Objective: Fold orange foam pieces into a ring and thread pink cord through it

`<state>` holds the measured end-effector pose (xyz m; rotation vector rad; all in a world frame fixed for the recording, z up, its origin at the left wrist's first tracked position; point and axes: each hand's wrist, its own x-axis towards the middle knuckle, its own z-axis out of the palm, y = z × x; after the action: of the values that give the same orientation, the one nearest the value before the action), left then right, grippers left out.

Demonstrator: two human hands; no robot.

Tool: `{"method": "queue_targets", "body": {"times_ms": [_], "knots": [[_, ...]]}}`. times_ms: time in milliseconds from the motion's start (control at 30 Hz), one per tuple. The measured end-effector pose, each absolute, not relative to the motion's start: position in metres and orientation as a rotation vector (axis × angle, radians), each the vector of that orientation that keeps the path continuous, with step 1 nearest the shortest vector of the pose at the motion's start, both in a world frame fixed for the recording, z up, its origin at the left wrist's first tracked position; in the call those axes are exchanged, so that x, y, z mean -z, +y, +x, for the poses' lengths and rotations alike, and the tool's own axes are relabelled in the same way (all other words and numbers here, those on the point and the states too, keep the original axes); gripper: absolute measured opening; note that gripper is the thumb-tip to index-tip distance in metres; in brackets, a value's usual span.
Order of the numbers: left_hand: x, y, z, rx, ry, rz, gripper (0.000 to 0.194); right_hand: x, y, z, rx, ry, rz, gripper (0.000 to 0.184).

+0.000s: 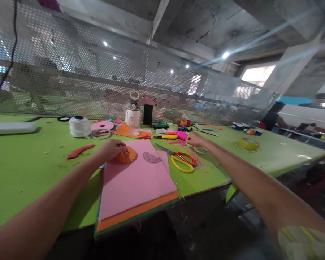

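Holding scalloped orange disc (129,155), left hand (114,148).

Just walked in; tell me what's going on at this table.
A person's left hand holds a scalloped orange piece at the pink sheets. The right hand is beside a bright pink bundle; its grip is unclear. Open scissors lie on the table, and a protractor rests on the sheets.
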<state>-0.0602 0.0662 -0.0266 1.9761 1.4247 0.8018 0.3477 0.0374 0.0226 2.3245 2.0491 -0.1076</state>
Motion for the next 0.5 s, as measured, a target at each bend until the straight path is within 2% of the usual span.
{"method": "queue_targets", "body": {"times_ms": [133,300,500], "knots": [[0.026,0.070,-0.061,-0.749,1.492,2.118,0.036,-0.016,0.053,0.329,0.135,2.051,2.306,0.034],[0.028,0.074,-0.063,-0.668,1.567,2.221,0.042,-0.037,0.050,0.352,0.215,1.910,2.394,0.035],[0.028,0.076,-0.064,-0.625,1.589,2.269,0.042,-0.033,0.013,0.386,0.486,1.729,2.462,0.034]]}}
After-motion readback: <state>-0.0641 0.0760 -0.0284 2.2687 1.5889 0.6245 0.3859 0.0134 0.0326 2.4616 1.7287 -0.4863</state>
